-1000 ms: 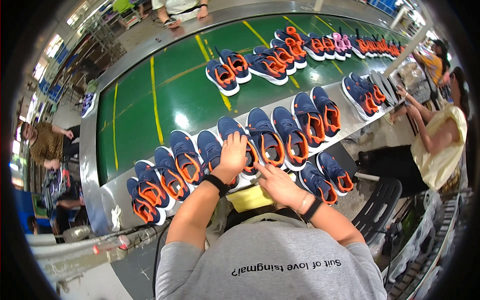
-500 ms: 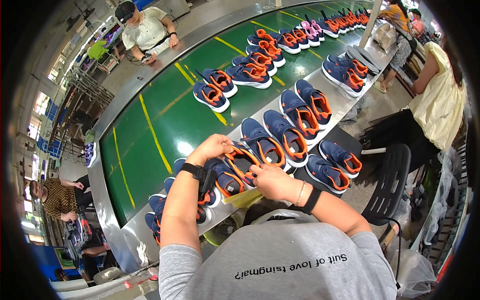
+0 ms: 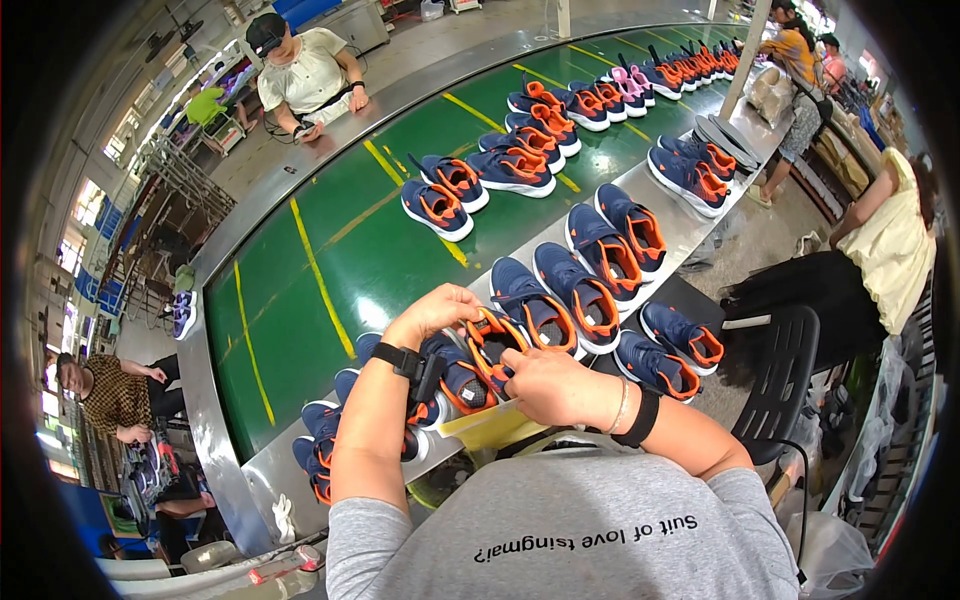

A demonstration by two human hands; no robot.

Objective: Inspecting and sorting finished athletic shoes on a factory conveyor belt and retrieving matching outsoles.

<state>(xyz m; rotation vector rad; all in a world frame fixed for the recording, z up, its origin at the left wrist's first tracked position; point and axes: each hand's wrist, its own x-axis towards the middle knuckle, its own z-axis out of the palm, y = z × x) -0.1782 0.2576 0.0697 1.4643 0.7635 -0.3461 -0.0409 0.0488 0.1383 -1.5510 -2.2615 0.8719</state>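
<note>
Between my hands is a navy sneaker [image 3: 490, 350] with an orange lining, its opening facing up toward me. My left hand [image 3: 437, 312] is closed, its fingers pinching the tongue end of the shoe. At the heel end my right hand [image 3: 557, 385] is closed, fingertips at the collar edge and partly inside the opening. Its palm hides the back of the shoe. Another navy sneaker [image 3: 460, 378] stands just left of the held one, with a checked insole showing. To the right a matching sneaker [image 3: 533, 305] leads a row along the metal ledge.
A green conveyor [image 3: 300, 310] with yellow lines carries more sneakers [image 3: 437, 208] beyond the ledge. A pair of sneakers [image 3: 655, 365] sits on the right near a black chair [image 3: 775, 375]. A yellow sheet [image 3: 490, 425] lies below my hands. One person [image 3: 310, 75] works across the conveyor.
The held shoe's opening is turned more upward and shows a darker inside. My right fingertips sit further into it. The whole view has shifted slightly.
</note>
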